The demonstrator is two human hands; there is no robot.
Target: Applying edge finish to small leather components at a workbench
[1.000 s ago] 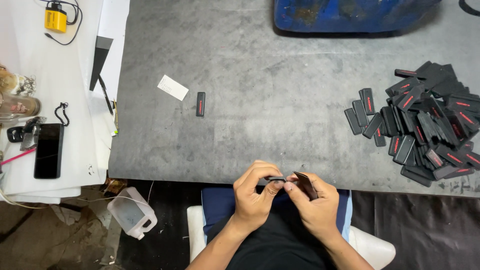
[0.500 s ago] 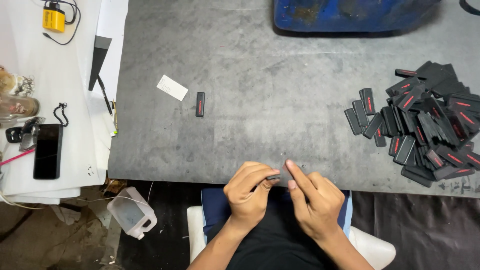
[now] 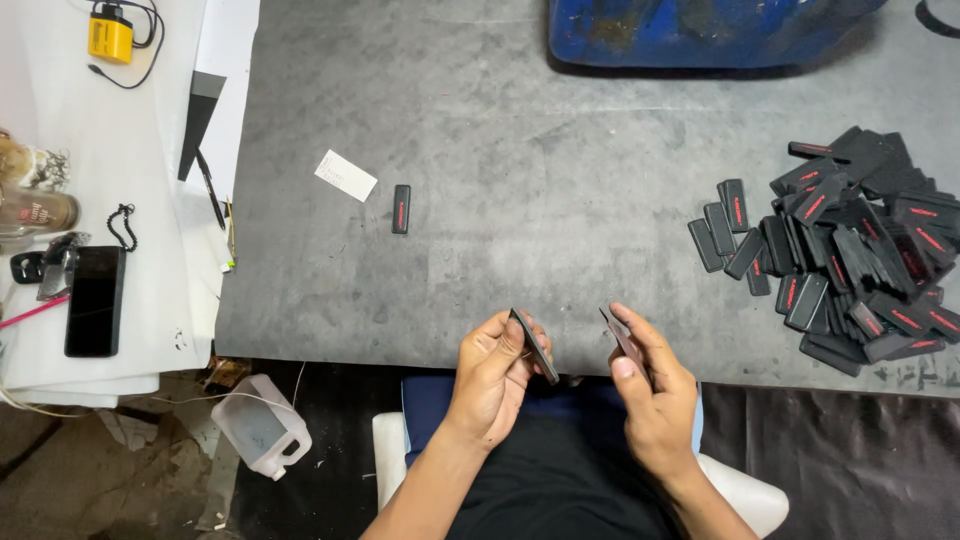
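Note:
My left hand (image 3: 495,375) grips a flat black rectangular piece (image 3: 535,346) by its edge, tilted. My right hand (image 3: 650,385) pinches a second thin black piece (image 3: 622,335). The two pieces are apart, a small gap between them, just over the near edge of the grey table (image 3: 550,180). A single black case with a red stripe (image 3: 401,209) lies on the table to the left, next to a small white card (image 3: 345,176). A heap of several black cases with red stripes (image 3: 850,240) lies at the right.
A blue container (image 3: 700,30) stands at the far edge. On the white bench at left lie a black phone (image 3: 95,300), a yellow device (image 3: 110,35), a pen (image 3: 210,190) and keys (image 3: 45,270). A plastic jug (image 3: 258,428) sits on the floor.
The hands were together on one black case; now they have moved apart, each holding a separate black piece.

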